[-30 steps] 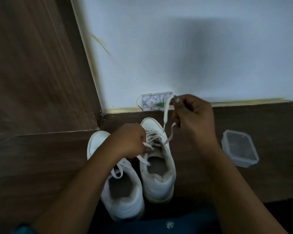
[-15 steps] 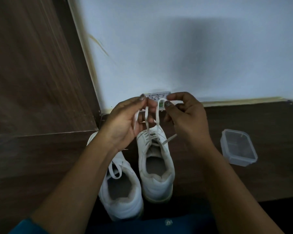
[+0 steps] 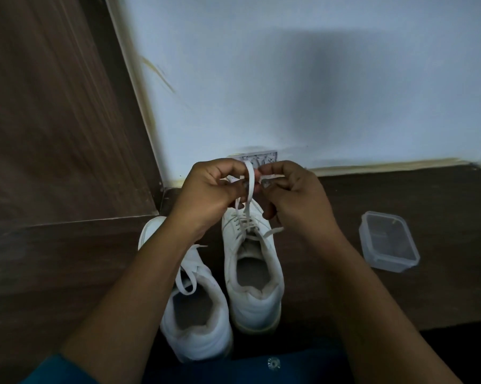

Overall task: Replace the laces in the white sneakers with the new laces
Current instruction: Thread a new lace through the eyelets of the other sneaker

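Two white sneakers stand side by side on the dark floor, toes toward the wall. The right sneaker point(image 3: 251, 261) has a white lace point(image 3: 249, 189) rising in two strands from its upper eyelets. My left hand point(image 3: 206, 192) and my right hand point(image 3: 294, 195) are raised above its toe, close together, each pinching a strand of that lace. One loose lace end lies off the shoe's right side. The left sneaker point(image 3: 197, 306) is partly under my left forearm and shows a looped lace at its tongue.
A clear plastic container point(image 3: 387, 245) sits on the floor to the right. A small patterned packet point(image 3: 261, 157) leans against the pale wall behind my hands. A wooden panel point(image 3: 53, 120) closes off the left side.
My left hand rose from the sneaker's eyelets to meet my right hand above the toe. Both now hold the lace strands up, closer together than before.
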`<state>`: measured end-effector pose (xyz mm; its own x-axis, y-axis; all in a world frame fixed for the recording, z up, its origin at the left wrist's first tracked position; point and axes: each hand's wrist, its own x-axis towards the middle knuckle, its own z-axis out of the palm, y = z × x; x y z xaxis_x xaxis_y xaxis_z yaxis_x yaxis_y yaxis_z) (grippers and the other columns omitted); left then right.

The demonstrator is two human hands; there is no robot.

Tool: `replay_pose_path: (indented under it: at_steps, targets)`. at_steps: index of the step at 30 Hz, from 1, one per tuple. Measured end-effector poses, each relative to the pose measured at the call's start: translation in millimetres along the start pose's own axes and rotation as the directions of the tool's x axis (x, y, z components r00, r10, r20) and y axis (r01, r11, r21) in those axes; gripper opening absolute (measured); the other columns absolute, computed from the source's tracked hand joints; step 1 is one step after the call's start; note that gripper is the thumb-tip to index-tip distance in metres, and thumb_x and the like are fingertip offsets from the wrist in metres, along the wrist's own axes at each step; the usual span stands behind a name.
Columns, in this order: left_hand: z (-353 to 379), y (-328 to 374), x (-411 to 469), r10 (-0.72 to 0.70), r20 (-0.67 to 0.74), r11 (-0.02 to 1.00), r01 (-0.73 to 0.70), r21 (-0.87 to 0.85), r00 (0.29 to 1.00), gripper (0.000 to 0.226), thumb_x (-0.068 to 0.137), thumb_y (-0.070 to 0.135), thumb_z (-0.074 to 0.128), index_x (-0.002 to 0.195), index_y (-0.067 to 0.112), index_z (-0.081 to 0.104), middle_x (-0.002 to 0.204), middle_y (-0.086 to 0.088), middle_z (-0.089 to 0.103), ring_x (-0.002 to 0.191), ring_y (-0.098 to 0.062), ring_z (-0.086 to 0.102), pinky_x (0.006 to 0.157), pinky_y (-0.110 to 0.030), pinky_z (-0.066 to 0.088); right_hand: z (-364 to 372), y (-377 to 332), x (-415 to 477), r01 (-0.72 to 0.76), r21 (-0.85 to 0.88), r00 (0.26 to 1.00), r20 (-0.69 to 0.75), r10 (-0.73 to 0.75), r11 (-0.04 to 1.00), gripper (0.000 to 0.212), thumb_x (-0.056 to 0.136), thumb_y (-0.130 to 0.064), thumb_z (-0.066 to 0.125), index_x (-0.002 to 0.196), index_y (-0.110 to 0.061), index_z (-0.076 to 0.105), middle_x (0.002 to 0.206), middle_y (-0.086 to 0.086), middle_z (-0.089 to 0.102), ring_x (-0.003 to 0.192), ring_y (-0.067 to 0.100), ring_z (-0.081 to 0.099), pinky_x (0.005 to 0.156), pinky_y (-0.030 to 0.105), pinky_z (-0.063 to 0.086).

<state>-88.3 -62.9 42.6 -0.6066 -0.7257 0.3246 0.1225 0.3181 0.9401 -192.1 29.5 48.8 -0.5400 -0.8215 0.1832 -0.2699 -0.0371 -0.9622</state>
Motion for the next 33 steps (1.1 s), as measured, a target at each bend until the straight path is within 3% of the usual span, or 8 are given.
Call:
replay_pose_path:
  at_steps: [2, 5, 10, 16, 20, 24, 28, 33]
  targets:
    - [0.4, -1.2, 0.9, 0.017, 0.008, 1.0, -0.017, 0.016, 1.0, 0.033, 0.081, -0.015, 0.059, 0.079, 0.016, 0.07, 0.084, -0.013, 0.07, 0.078, -0.041, 0.067, 0.062, -0.032, 0.056, -1.9, 0.5, 0.7, -0.002, 0.003, 1.0, 0.001, 0.002, 1.0, 0.012, 0.091, 0.001, 0.051, 0.098, -0.004, 0.059, 0.065, -0.001, 0.06, 0.04, 0.0, 0.053, 0.04, 0.012, 0.039]
    - [-0.8, -0.8, -0.9, 0.008, 0.044, 1.0, -0.009, 0.007, 0.999, 0.033, 0.081, -0.017, 0.057, 0.078, 0.014, 0.067, 0.076, -0.004, 0.066, 0.062, -0.022, 0.064, 0.055, -0.025, 0.052, -4.0, 2.2, 2.1, -0.013, -0.032, 1.0, 0.015, 0.014, 0.999, 0.009, 0.09, 0.0, 0.052, 0.093, -0.004, 0.059, 0.058, -0.004, 0.06, 0.039, 0.002, 0.052, 0.041, 0.014, 0.04]
    - [-4.2, 0.3, -2.9, -0.048, 0.045, 0.995, 0.052, -0.081, 0.998, 0.02, 0.087, -0.01, 0.055, 0.083, 0.009, 0.06, 0.075, -0.012, 0.064, 0.045, -0.011, 0.054, 0.043, -0.023, 0.044, -5.5, 0.9, 2.6, -0.073, -0.007, 0.997, 0.027, 0.073, 0.997, 0.013, 0.085, 0.004, 0.055, 0.087, -0.009, 0.057, 0.079, 0.007, 0.07, 0.043, -0.001, 0.054, 0.043, 0.017, 0.043]
    - [-0.7, 3.1, -6.2, -0.065, 0.105, 0.996, 0.072, -0.06, 0.992, 0.027, 0.092, -0.005, 0.049, 0.092, 0.015, 0.065, 0.085, 0.001, 0.069, 0.048, -0.008, 0.058, 0.045, -0.023, 0.049, -5.7, 0.6, 1.7, -0.06, 0.007, 0.998, -0.006, 0.06, 0.998, 0.004, 0.085, -0.005, 0.064, 0.088, -0.005, 0.061, 0.074, 0.004, 0.071, 0.046, 0.0, 0.057, 0.046, 0.019, 0.045]
    - [0.6, 3.0, -6.4, -0.033, 0.132, 0.997, 0.042, -0.061, 0.991, 0.03, 0.088, -0.011, 0.052, 0.096, 0.015, 0.064, 0.092, -0.005, 0.067, 0.046, -0.013, 0.057, 0.046, -0.024, 0.049, -8.0, -0.4, 1.8, -0.067, 0.024, 0.997, -0.048, 0.068, 0.997, 0.01, 0.084, -0.004, 0.065, 0.079, -0.009, 0.058, 0.056, -0.007, 0.065, 0.043, -0.001, 0.056, 0.041, 0.014, 0.042]
    - [-1.4, 1.1, -6.4, -0.045, 0.086, 0.998, 0.049, -0.041, 0.995, 0.027, 0.087, -0.01, 0.054, 0.098, 0.013, 0.063, 0.092, -0.007, 0.067, 0.048, -0.015, 0.058, 0.046, -0.023, 0.049, -7.3, -1.6, 0.1, -0.078, 0.008, 0.997, -0.014, 0.078, 0.997, 0.011, 0.083, -0.002, 0.065, 0.08, -0.008, 0.058, 0.066, 0.001, 0.067, 0.043, -0.001, 0.055, 0.043, 0.014, 0.044]
    - [-0.4, -0.6, -5.5, 0.002, 0.119, 1.0, -0.003, 0.012, 0.993, 0.034, 0.083, -0.012, 0.058, 0.094, 0.019, 0.066, 0.104, -0.015, 0.066, 0.066, -0.016, 0.066, 0.06, -0.027, 0.055, -5.5, -4.9, -0.5, -0.075, 0.026, 0.994, 0.077, 0.073, 0.997, 0.012, 0.085, 0.003, 0.059, 0.079, -0.008, 0.059, 0.055, -0.005, 0.062, 0.04, 0.0, 0.054, 0.043, 0.014, 0.044]
    - [-2.4, 0.5, -5.4, 0.016, 0.044, 0.999, -0.014, -0.037, 0.999, 0.024, 0.082, -0.008, 0.06, 0.089, 0.014, 0.069, 0.086, -0.009, 0.069, 0.058, -0.016, 0.064, 0.053, -0.024, 0.053, -7.3, -1.4, 1.4, -0.023, 0.003, 0.999, -0.032, 0.024, 1.0, 0.018, 0.083, 0.003, 0.061, 0.077, -0.014, 0.061, 0.07, 0.001, 0.065, 0.048, -0.001, 0.055, 0.046, 0.014, 0.043]
